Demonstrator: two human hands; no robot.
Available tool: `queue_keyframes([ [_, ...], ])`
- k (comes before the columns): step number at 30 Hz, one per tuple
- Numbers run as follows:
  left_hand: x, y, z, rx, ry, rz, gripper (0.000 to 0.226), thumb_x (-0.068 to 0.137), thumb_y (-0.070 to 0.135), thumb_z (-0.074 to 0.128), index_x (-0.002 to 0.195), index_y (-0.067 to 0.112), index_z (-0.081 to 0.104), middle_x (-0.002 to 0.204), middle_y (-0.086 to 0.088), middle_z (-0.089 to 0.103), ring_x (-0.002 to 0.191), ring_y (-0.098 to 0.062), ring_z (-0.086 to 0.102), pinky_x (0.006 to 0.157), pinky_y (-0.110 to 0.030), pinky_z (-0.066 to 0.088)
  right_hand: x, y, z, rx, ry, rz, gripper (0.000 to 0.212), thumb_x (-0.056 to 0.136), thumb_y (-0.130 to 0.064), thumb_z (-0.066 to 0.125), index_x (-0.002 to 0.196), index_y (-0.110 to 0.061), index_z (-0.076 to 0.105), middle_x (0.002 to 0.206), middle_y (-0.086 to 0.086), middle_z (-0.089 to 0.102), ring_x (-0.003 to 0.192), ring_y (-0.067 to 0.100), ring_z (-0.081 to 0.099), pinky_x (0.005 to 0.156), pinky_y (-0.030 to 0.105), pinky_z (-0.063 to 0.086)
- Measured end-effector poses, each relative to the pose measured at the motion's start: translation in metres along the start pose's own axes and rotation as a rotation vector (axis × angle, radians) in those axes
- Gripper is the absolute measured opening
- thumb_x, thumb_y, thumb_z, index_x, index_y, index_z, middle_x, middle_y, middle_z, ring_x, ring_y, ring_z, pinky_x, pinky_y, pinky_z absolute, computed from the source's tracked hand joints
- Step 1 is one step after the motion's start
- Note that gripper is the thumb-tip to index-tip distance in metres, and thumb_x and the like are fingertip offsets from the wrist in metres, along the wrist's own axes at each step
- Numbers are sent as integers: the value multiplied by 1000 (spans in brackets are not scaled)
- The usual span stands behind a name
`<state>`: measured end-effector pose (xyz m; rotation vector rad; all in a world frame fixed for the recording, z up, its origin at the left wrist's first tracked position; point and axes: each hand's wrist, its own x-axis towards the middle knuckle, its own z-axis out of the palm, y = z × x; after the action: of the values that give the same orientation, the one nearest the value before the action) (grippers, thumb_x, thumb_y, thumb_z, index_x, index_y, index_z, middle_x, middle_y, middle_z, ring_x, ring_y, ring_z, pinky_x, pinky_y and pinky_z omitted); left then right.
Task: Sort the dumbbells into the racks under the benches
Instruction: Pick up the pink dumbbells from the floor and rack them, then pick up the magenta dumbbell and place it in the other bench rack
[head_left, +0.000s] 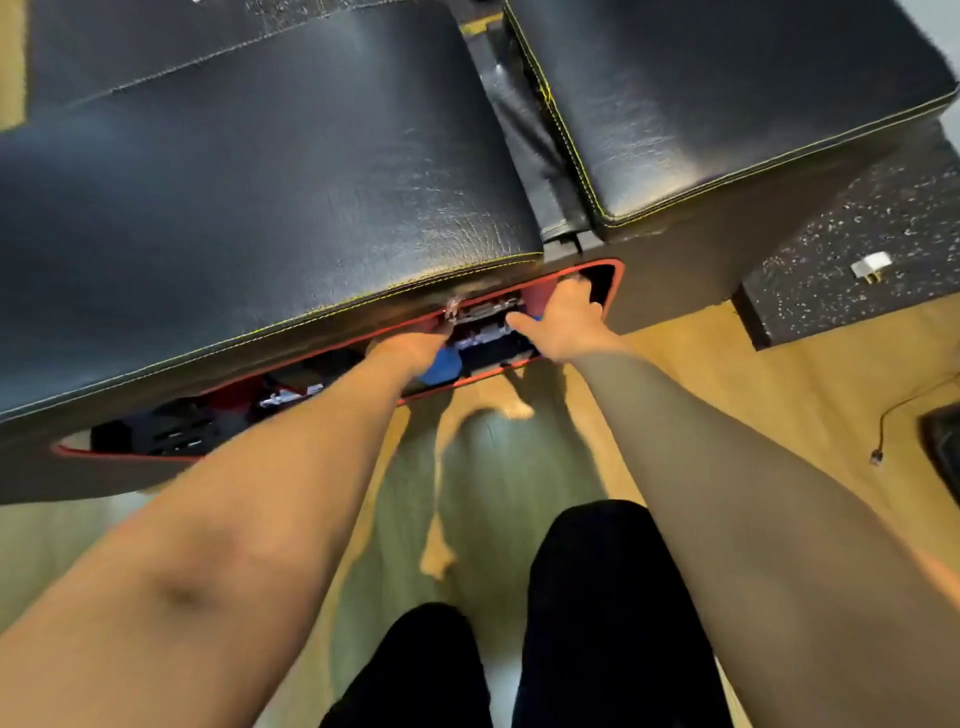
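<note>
Big black padded table (270, 197) fills the view, a second one (727, 104) just beside it on the right. Under the near one, the red-rimmed rack (618, 280) holds dumbbells. Both arms reach in: left hand (415, 349) sits on a blue dumbbell (441, 366), fingers hidden, grip impossible to tell. Right hand (563, 317) reaches inside, thumb spread, fingers apart.

I see the bench (270, 171) covered in glossy, grained black leather-like padding; at three o'clock lies rough speckled rubber matting (852, 249); the floor (727, 384) at six looks like smooth wood.
</note>
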<state>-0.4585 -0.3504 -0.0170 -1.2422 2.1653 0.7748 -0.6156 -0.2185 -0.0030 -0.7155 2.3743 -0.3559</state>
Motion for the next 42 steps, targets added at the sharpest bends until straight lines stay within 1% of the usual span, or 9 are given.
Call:
queue_keyframes([
  [2, -38, 7, -18, -77, 76, -98, 67, 98, 53, 42, 136, -1, 47, 141, -24, 47, 129, -37, 45, 102, -36, 38, -47, -5, -25, 91, -95, 9, 93, 87, -52, 61, 153, -11, 11, 157, 10, 20, 138, 43, 25, 112, 47, 25],
  [4, -95, 10, -29, -222, 64, -198, 78, 91, 57, 52, 138, -4, 41, 145, -23, 41, 133, -35, 40, 103, -37, 36, -96, -7, -47, 139, -141, -1, 80, 88, -42, 63, 150, -11, 23, 153, 11, 28, 138, 37, 31, 113, 43, 29],
  [8, -222, 11, -64, -327, -124, -133, 63, 90, 39, 63, 140, 5, 45, 133, -14, 57, 109, -25, 57, 87, -28, 42, -192, -34, -113, 144, -215, -50, 55, 94, -33, 57, 140, -7, 41, 143, 15, 41, 128, 32, 45, 106, 38, 35],
  [12, -348, 8, -136, -328, 9, -1, 51, 91, 36, 62, 134, 11, 51, 138, -10, 50, 126, -24, 49, 101, -28, 36, -285, -88, -184, 93, -281, -122, 43, 96, -38, 51, 133, -17, 48, 128, 12, 53, 117, 30, 51, 88, 32, 36],
  [17, -456, -19, -211, -339, 143, 114, 40, 88, 33, 63, 124, 16, 59, 129, -5, 56, 120, -21, 52, 100, -28, 37, -369, -166, -228, 41, -297, -388, 29, 92, -26, 58, 116, -11, 59, 120, 9, 55, 110, 24, 52, 97, 35, 38],
  [22, -520, -103, -237, -446, 376, 100, 27, 89, 31, 62, 114, 19, 64, 112, 0, 63, 106, -16, 59, 95, -29, 43, -421, -242, -194, 106, -315, -516, 10, 90, -29, 60, 98, -24, 60, 105, 1, 62, 73, 5, 48, 75, 24, 37],
  [26, -561, -188, -224, -486, 416, 70, 23, 90, 31, 62, 111, 23, 64, 107, 5, 60, 102, -13, 58, 94, -32, 45, -469, -297, -140, 203, -293, -492, 11, 91, -31, 61, 97, -23, 63, 102, -6, 65, 92, 9, 58, 77, 24, 42],
  [32, -613, -313, -229, -735, 478, 56, 17, 90, 29, 63, 106, 24, 65, 106, 8, 62, 89, 0, 55, 81, -14, 41, -536, -386, -62, 246, -292, -521, 19, 93, -25, 61, 109, -16, 63, 107, -5, 63, 100, 10, 57, 82, 19, 41],
  [42, -623, -467, -275, -835, 504, -48, 22, 92, 27, 62, 112, 18, 64, 112, 4, 61, 99, -9, 58, 88, -25, 45, -550, -532, 30, 156, -315, -540, 42, 92, -45, 57, 129, -31, 43, 114, -12, 54, 101, 5, 54, 76, 18, 40],
])
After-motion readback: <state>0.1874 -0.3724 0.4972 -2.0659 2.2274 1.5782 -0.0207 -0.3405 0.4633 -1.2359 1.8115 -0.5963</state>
